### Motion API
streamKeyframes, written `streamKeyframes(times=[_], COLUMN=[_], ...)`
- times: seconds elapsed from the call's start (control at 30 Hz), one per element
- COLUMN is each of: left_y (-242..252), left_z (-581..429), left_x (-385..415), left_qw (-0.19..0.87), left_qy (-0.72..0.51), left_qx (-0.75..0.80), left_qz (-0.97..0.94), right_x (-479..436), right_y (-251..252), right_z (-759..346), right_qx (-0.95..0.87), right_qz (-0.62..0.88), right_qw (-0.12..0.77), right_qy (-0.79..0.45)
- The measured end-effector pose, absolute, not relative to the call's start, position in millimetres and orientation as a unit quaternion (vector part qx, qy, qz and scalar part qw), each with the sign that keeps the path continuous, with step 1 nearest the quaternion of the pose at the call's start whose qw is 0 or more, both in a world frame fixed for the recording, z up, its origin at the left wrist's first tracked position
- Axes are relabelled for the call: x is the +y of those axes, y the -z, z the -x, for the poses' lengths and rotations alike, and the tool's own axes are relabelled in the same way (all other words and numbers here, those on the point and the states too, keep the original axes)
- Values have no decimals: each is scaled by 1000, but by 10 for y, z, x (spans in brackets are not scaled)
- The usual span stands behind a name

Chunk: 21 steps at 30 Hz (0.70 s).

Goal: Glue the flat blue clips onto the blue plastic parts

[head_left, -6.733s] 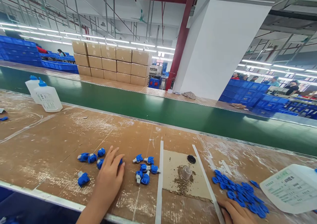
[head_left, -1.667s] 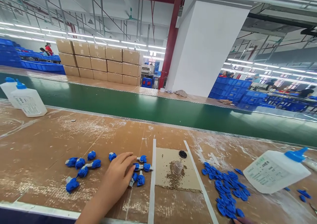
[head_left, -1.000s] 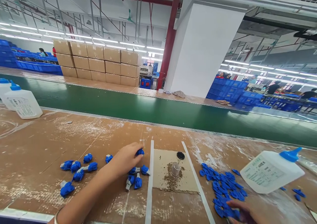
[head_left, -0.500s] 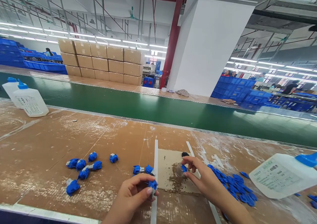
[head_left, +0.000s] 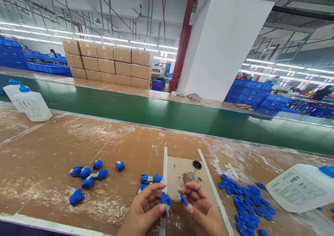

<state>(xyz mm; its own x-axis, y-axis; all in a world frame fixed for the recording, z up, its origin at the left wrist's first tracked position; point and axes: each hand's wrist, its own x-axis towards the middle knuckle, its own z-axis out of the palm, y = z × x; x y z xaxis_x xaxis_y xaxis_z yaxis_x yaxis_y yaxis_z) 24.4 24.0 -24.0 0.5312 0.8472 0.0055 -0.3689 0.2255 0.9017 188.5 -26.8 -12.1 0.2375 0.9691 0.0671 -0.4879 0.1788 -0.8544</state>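
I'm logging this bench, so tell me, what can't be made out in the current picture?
All in the head view:
Clear cup: lower part, behind the right hand.
Half-covered blue part: near side, behind the left hand.
Held blue part: far side, turned from the camera.
Rightmost bottle: cap end, cut off by the right edge; label's fine print, too small.

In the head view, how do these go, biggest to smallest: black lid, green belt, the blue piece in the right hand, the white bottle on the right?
1. Green belt
2. White bottle
3. Black lid and blue piece: they look alike, and the piece seems nearer the camera, so I can't rank them.
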Motion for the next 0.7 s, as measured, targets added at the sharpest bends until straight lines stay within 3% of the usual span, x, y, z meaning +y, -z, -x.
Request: streamKeyframes(times=[0.33,0.47,0.6,0.7], left_y=[232,182,155,175], left_z=[-228,-211,-192,-153], left_x=[222,234,207,172], left_qw=[753,751,726,695], left_qy=[-404,-385,-367,-376], left_qx=[237,248,283,309], left_qz=[-463,-476,-507,-530], right_x=[-293,-302,-314,-410], right_y=[283,338,316,356], right_z=[-1561,-1530,-1482,-1579], right_qx=[-347,-493,-685,-709], right_qz=[380,464,438,456], right_qw=[705,669,577,538], right_qy=[-488,-308,-82,-7])
